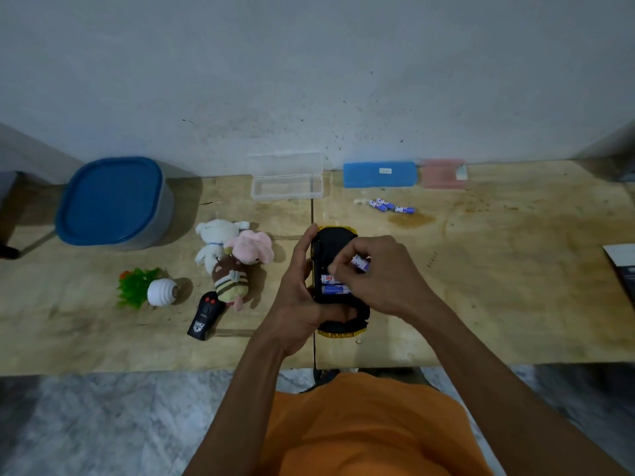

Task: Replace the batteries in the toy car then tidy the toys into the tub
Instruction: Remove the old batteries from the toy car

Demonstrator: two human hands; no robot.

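A yellow-edged toy car (338, 286), turned black underside up above the desk (498, 286), is gripped by the left hand (302, 297). Two blue-and-white batteries (334, 285) are seated in its open bay; another battery (360, 263) is pinched by the right hand (381, 273).

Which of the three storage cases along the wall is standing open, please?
The clear plastic case, leftmost of the three, is open, its lid tipped back against the wall. The blue case and pink case to its right are both closed.
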